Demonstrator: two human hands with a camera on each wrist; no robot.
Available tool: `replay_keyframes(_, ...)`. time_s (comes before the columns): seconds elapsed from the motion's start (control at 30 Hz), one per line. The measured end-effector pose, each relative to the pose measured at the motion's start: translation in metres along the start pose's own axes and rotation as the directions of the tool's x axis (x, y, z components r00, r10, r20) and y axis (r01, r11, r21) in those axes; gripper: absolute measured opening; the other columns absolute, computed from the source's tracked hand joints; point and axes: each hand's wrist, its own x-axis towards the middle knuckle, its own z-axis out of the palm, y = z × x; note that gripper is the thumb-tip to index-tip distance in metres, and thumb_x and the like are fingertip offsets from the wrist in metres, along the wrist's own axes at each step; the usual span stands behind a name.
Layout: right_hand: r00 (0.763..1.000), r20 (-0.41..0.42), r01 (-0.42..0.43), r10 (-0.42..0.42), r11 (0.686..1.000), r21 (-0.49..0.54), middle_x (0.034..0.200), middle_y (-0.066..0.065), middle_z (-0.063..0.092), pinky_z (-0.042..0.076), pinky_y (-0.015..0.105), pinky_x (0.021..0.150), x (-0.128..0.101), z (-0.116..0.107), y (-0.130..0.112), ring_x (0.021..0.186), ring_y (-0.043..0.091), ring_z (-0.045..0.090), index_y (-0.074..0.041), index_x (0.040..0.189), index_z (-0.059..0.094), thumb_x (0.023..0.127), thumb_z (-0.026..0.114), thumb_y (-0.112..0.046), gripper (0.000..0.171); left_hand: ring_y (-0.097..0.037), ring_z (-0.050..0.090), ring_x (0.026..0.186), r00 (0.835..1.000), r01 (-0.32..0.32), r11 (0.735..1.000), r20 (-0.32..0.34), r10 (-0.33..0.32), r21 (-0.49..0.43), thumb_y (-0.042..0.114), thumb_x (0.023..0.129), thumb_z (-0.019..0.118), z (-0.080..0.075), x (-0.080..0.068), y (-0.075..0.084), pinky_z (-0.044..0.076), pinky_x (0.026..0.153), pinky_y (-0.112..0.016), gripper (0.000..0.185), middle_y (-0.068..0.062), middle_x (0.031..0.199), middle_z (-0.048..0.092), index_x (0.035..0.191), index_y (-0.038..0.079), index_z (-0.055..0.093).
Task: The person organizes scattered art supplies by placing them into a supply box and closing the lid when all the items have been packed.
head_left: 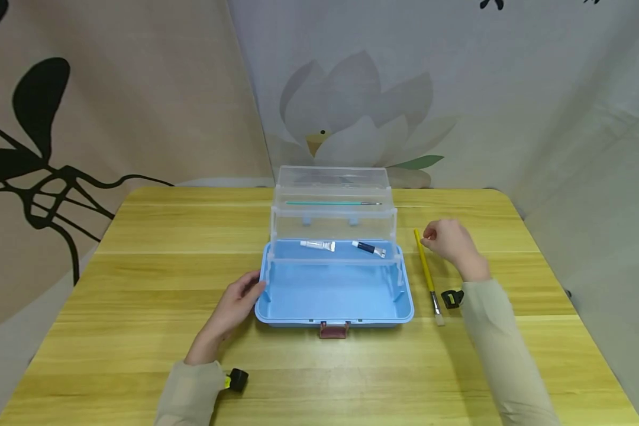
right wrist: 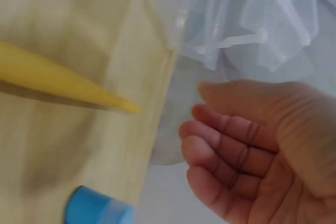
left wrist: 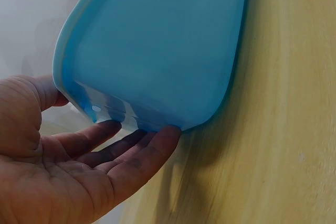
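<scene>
A blue storage box (head_left: pixel 332 296) with raised translucent trays (head_left: pixel 334 222) stands mid-table. My left hand (head_left: pixel 236 305) grips its left end, thumb at the rim and fingers against the outer wall; the left wrist view shows these fingers (left wrist: pixel 142 156) on the blue plastic. On the right lies a flat paintbrush (head_left: pixel 427 269) with a yellow handle, bristles toward me. Loosely curled and holding nothing, my right hand (head_left: pixel 451 245) hovers beside the handle's far tip; a gap separates the two in the right wrist view. A thin teal brush (head_left: pixel 325 203) occupies the upper tray.
Two small paint tubes, one white (head_left: pixel 317 245) and one dark (head_left: pixel 369 248), rest in the lower tray. A brown latch (head_left: pixel 333 330) hangs from the box front. A blurred blue cylindrical thing (right wrist: pixel 92 206) shows near my right hand. Printed curtains hang behind the table (head_left: pixel 165 284).
</scene>
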Motion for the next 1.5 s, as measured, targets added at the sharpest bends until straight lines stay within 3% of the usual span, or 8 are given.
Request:
replay_keyframes(0.2,0.996,0.060,-0.071,0.069,0.997,0.029,0.085,0.018,0.065,0.047,0.041,0.066,-0.004,0.010,0.006,0.069,0.026,0.055,0.005,0.085,0.066,0.085,0.064,-0.009,0.014,-0.036,0.040,0.127,1.000,0.005,1.000,0.001,-0.005,0.004,0.021,0.101,0.045,0.000,0.001,0.001,0.035,0.104,-0.047,0.046,-0.027,0.139,0.040,0.137,-0.007,0.039)
replay_keyframes(0.43,0.975,0.148,-0.172,0.166,0.985,0.027,0.070,0.008,0.059,0.042,0.031,0.056,-0.007,0.021,0.010,0.061,0.021,0.050,-0.004,0.069,0.061,0.086,0.062,-0.014,0.020,-0.036,0.042,0.126,1.000,-0.004,1.000,-0.006,0.004,0.019,0.021,0.100,0.045,0.000,0.001,0.000,0.035,0.103,-0.047,0.046,-0.027,0.137,0.042,0.136,-0.007,0.040)
replay_keyframes(0.6,0.974,0.156,-0.171,0.167,0.985,0.008,0.066,0.006,0.057,0.041,0.028,0.052,-0.007,0.027,0.013,0.058,0.018,0.049,-0.004,0.066,0.060,0.083,0.067,-0.015,0.021,-0.036,0.041,0.126,1.000,-0.004,1.000,-0.004,0.004,0.023,0.022,0.101,0.045,0.000,0.001,0.000,0.035,0.103,-0.047,0.047,-0.026,0.138,0.042,0.137,-0.007,0.039)
replay_keyframes(0.77,0.971,0.171,-0.172,0.167,0.985,0.015,0.050,-0.003,0.039,0.031,0.023,0.046,-0.007,0.030,0.014,0.048,0.010,0.036,-0.012,0.053,0.047,0.080,0.070,-0.016,0.036,-0.035,0.042,0.126,1.000,-0.003,1.000,-0.002,0.003,0.019,0.022,0.101,0.045,0.000,0.001,0.000,0.036,0.103,-0.047,0.047,-0.026,0.138,0.042,0.137,-0.006,0.039)
replay_keyframes(0.97,0.964,0.181,-0.199,0.194,0.980,0.010,0.048,-0.006,0.028,0.027,0.021,0.044,-0.007,0.034,0.013,0.045,0.008,0.029,-0.016,0.049,0.038,0.077,0.070,-0.015,0.042,-0.034,0.041,0.126,1.000,0.001,1.000,0.001,-0.001,0.004,0.022,0.101,0.044,0.000,0.001,0.000,0.036,0.103,-0.047,0.047,-0.026,0.139,0.041,0.138,-0.006,0.038)
replay_keyframes(1.2,0.959,0.170,-0.238,0.228,0.971,0.039,0.050,-0.003,0.040,0.034,0.023,0.044,-0.008,0.033,0.012,0.047,0.011,0.037,-0.011,0.054,0.048,0.075,0.070,-0.016,0.032,-0.035,0.040,0.127,1.000,-0.003,1.000,0.010,0.003,-0.003,0.022,0.101,0.044,0.000,0.001,-0.001,0.035,0.104,-0.046,0.047,-0.026,0.140,0.039,0.138,-0.006,0.037)
replay_keyframes(1.5,0.980,0.117,-0.161,0.159,0.987,0.001,0.053,-0.001,0.050,0.037,0.029,0.050,-0.007,0.004,0.005,0.051,0.015,0.044,-0.005,0.059,0.059,0.080,0.068,-0.019,0.026,-0.034,0.042,0.126,1.000,-0.011,1.000,0.010,0.011,0.000,0.020,0.101,0.044,0.000,0.001,-0.002,0.036,0.103,-0.046,0.046,-0.026,0.139,0.041,0.138,-0.007,0.038)
